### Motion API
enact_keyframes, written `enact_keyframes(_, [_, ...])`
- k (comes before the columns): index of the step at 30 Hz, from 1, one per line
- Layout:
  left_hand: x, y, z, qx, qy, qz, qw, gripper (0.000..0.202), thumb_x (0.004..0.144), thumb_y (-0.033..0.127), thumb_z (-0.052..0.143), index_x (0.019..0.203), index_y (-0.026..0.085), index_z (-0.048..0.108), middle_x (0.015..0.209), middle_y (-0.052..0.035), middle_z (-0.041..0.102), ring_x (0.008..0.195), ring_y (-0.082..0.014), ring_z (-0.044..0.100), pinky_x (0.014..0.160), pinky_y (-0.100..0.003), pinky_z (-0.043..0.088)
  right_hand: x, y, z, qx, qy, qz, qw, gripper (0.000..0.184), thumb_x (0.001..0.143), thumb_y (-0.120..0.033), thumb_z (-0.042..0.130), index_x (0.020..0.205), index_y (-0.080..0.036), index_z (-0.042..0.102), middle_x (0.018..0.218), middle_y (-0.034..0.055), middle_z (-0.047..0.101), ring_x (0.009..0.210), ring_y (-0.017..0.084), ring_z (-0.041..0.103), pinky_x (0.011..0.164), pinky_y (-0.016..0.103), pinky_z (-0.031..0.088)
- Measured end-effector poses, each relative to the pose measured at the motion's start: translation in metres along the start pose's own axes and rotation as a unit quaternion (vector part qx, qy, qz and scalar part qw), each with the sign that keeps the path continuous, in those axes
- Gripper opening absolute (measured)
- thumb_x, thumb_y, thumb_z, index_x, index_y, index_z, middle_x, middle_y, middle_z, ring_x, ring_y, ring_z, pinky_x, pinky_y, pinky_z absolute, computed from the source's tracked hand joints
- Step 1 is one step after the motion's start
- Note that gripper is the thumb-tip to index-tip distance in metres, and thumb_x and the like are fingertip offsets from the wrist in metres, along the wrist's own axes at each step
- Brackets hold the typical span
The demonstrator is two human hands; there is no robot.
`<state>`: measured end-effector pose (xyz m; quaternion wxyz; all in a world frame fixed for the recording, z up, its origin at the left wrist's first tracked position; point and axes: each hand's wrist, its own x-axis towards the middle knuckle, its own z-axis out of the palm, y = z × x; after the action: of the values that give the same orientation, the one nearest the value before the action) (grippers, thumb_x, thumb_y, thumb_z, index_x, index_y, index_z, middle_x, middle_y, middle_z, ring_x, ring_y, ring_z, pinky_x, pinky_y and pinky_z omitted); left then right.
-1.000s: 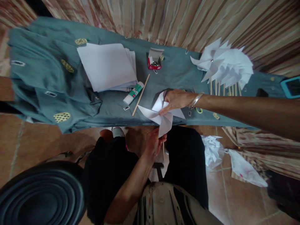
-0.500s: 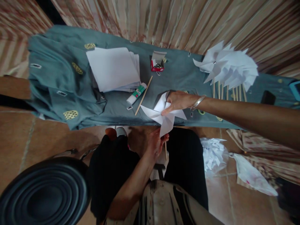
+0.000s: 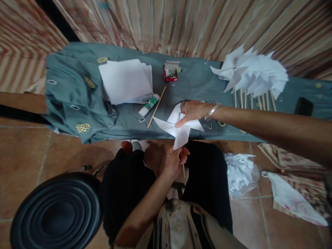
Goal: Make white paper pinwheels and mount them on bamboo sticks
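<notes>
A white paper pinwheel (image 3: pixel 183 133) is between my two hands at the table's near edge. My right hand (image 3: pixel 190 111), with a silver bangle at the wrist, grips it at the centre, the thumb pressed on its middle. Below, my left hand (image 3: pixel 174 162) is closed around the pinwheel's thin wooden stick (image 3: pixel 183 170). Left of the pinwheel a loose wooden stick (image 3: pixel 157 107) lies beside a glue stick (image 3: pixel 149 105). Farther back stands an open red box of metal pins (image 3: pixel 171 74).
A stack of white paper (image 3: pixel 127 81) lies on the grey-green cloth (image 3: pixel 103 121). Several pinwheels (image 3: pixel 254 72) overlap at the right, near a dark phone-like object (image 3: pixel 304 106). A bag of paper scraps (image 3: pixel 241 174) sits on the floor; a black round stool (image 3: pixel 58 214) is at left.
The camera view has shifted slightly. Both hands keep their hold on the pinwheel, the right thumb still pressed at its centre.
</notes>
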<state>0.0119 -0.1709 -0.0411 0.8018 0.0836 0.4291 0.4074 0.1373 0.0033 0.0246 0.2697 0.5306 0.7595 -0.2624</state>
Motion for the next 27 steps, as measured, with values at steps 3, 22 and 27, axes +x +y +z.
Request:
enact_keyframes(3, [0.002, -0.002, 0.002, -0.002, 0.006, -0.003, 1.000, 0.022, 0.070, 0.033, 0.071, 0.079, 0.013, 0.067, 0.047, 0.0041, 0.050, 0.035, -0.0025, 0.026, 0.043, -0.024, 0.010, 0.001, 0.001, 0.001, 0.001, 0.002, 0.001, 1.000, 0.064, 0.067, -0.074, 0.066, 0.080, -0.011, 0.069, 0.077, 0.0091, 0.066, 0.066, 0.017, 0.054, 0.059, 0.029, 0.035])
enact_keyframes(22, [0.004, 0.001, 0.000, -0.008, -0.001, -0.015, 1.000, 0.035, 0.063, 0.041, 0.079, 0.078, 0.012, 0.068, 0.046, 0.0053, 0.048, 0.036, -0.0018, 0.027, 0.043, -0.023, 0.009, -0.003, 0.002, 0.011, 0.009, 0.039, 0.014, 0.999, 0.060, 0.070, -0.071, 0.066, 0.075, -0.011, 0.068, 0.073, 0.0078, 0.065, 0.062, 0.015, 0.049, 0.056, 0.029, 0.030])
enact_keyframes(27, [0.005, 0.001, 0.001, -0.008, -0.005, -0.015, 1.000, 0.034, 0.063, 0.040, 0.078, 0.079, 0.012, 0.068, 0.046, 0.0056, 0.048, 0.035, -0.0017, 0.027, 0.042, -0.022, 0.009, -0.004, 0.003, 0.015, 0.021, 0.044, 0.023, 0.999, 0.060, 0.073, -0.070, 0.065, 0.072, -0.011, 0.067, 0.071, 0.0071, 0.063, 0.064, 0.015, 0.048, 0.058, 0.029, 0.028])
